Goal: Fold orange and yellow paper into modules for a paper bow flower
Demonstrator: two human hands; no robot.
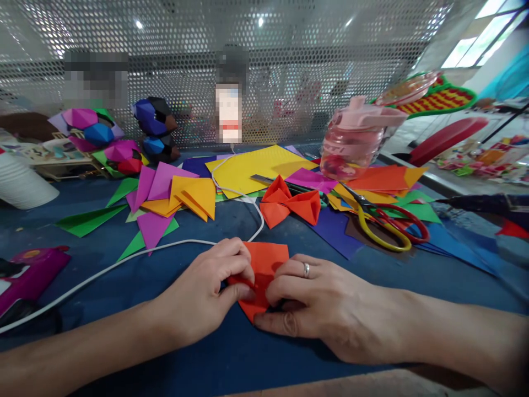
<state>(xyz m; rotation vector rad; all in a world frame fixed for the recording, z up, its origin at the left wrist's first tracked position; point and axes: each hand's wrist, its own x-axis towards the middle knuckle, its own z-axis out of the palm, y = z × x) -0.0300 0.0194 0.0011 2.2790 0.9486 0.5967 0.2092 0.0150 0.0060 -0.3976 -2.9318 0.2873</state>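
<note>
Both of my hands press and pinch a folded orange paper (264, 264) lying on the blue table (372, 275). My left hand (206, 295) has its fingers curled over the paper's left edge. My right hand (318, 306), with a ring on one finger, pinches the paper's lower right part, thumb flat on the table. Part of the paper is hidden under my fingers.
Folded orange pieces (289, 205), purple, orange and green folded papers (165, 198), a yellow sheet (252, 165), scissors with yellow and red handles (384, 223), a pink bottle (355, 138), a white cable (124, 262), a pink tool (28, 275), paper balls (111, 140) and a mesh wall (264, 66) behind.
</note>
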